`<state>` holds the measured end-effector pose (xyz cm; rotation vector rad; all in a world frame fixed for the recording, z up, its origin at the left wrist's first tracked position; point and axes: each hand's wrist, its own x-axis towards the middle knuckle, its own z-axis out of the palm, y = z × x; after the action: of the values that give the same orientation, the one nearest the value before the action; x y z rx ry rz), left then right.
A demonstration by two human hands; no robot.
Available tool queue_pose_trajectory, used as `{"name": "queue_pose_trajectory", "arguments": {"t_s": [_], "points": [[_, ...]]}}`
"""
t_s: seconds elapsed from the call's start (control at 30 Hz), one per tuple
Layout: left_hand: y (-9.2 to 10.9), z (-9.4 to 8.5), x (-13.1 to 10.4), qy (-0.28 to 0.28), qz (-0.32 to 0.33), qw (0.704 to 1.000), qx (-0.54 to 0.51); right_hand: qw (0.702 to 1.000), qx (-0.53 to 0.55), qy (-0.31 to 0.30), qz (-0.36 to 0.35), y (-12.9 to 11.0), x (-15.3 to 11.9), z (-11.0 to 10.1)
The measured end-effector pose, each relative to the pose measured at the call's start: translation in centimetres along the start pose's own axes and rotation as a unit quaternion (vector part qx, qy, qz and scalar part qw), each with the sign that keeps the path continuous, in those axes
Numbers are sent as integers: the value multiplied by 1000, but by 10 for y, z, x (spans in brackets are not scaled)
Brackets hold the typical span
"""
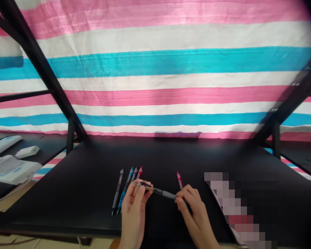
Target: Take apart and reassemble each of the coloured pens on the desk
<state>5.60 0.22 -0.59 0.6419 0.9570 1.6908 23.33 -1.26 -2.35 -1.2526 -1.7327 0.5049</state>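
Pink, white and turquoise plastic sheeting (171,62) fills the background, its wide stripes running across and its surface creased. Below it spreads a matte black tabletop (166,152), with a slanting black post on the left (41,69) and another black post on the right (298,93). Beyond the left post, a dark side surface (50,148) carries white devices. Toward the right of the tabletop runs a pixelated strip (238,211), pinkish with a red patch; what it is cannot be told.

Two bare hands meet near the front edge, in the middle. The left hand (134,204) is turned partly palm up, its fingers curled and its thumb closed over the clear end of a grey-gripped pen (168,194). The right hand (194,207) pinches the other end narrowly between thumb and forefinger. Held between them, the pen slopes slightly down toward the right hand, above the tabletop.

Among the white devices, the larger one (18,169) lies nearest, with a cable beside it, and a smaller white block (28,152) sits behind.

Just beyond the left hand, a grey-and-black pen (117,192), a blue pen (125,192), a grey-tipped pen (135,172) and a red pen (140,172) lie side by side, some partly hidden by the fingers. Another red pen (179,180) shows just behind the right hand, its lower part covered.
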Motion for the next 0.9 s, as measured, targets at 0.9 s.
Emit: {"name": "queue_pose_trajectory", "arguments": {"t_s": [0.9], "points": [[47, 10, 51, -167, 16, 974, 155, 995, 75, 58, -14, -1, 1, 1]]}}
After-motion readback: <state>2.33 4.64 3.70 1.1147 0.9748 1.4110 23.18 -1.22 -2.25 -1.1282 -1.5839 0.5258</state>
